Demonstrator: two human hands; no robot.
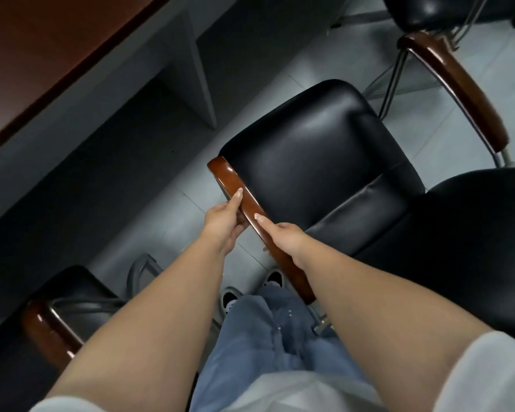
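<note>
A black leather chair with glossy brown wooden armrests stands right in front of me. Both hands hold its near armrest. My left hand grips it from the left, thumb lying along the top and fingers curled underneath. My right hand grips it a little further back, thumb on top. The chair's other armrest runs along the far right on a chrome frame.
A dark red-brown tabletop on grey panels fills the upper left. Another black chair with a wooden armrest stands at lower left, a third at top right. Pale tiled floor lies between them. My jeans and shoes show below.
</note>
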